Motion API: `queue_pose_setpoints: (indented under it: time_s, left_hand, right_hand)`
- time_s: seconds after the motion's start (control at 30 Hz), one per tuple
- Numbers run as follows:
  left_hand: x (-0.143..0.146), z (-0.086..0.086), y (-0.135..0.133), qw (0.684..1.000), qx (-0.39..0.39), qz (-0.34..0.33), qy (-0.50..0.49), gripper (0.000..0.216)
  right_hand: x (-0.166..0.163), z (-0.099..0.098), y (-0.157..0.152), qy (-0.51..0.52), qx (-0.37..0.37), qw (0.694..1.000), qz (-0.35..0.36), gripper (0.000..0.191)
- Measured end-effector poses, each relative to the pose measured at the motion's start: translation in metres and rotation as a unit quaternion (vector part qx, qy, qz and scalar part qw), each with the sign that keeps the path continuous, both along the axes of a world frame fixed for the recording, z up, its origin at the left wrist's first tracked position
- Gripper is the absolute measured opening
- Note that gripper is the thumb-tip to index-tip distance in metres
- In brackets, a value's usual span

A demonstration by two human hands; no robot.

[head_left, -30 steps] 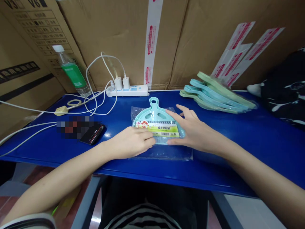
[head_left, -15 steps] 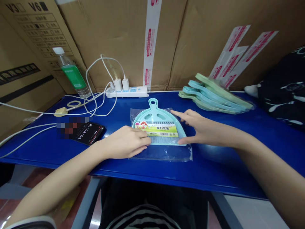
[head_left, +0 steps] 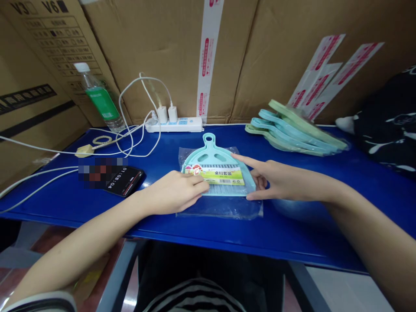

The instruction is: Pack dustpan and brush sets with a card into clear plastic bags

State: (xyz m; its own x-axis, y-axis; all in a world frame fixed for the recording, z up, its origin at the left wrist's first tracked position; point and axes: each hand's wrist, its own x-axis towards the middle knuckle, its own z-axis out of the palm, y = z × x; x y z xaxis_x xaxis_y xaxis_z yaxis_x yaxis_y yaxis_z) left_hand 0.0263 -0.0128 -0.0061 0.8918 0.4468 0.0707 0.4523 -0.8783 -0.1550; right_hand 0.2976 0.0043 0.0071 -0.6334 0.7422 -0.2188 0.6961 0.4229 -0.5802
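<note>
A light blue dustpan set (head_left: pixel 212 159) with a yellow-green label lies flat in a clear plastic bag (head_left: pixel 224 207) on the blue table (head_left: pixel 325 225). My left hand (head_left: pixel 173 193) rests on the bag's left side, its fingers curled and their tips pressing at the dustpan's lower left edge. My right hand (head_left: pixel 276 182) lies against the dustpan's right edge, forefinger and thumb stretched out along it, the other fingers bent.
A stack of bagged blue and green dustpans (head_left: pixel 292 130) sits at the back right. A phone (head_left: pixel 125 181), white cables, a power strip (head_left: pixel 173 125) and a water bottle (head_left: pixel 99 99) are at the left. Cardboard boxes line the back; a dark cloth (head_left: pixel 386 117) lies far right.
My right hand has slid off the top of the dustpan to its right edge and partly closed. My left hand has stayed put.
</note>
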Motion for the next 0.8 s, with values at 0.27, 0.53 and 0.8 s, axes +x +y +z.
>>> queue_pose_setpoints:
  time_s: [0.27,0.53,0.8]
  left_hand:
    - [-0.0004,0.0015,-0.0004,1.0,0.0,0.01,0.014,0.012]
    - [-0.0021,0.0013,0.0006,1.0,0.011,0.017,0.022,0.011]
    - [-0.0042,0.0066,-0.0003,0.999,-0.041,0.007,0.004,0.014]
  right_hand:
    - [-0.0017,0.0002,-0.0027,-0.003,-0.034,0.999,-0.012,0.098]
    - [-0.0001,0.0026,-0.0005,0.027,-0.081,0.996,-0.002,0.09]
    - [-0.003,-0.0013,0.0,0.012,-0.064,0.998,-0.022,0.092]
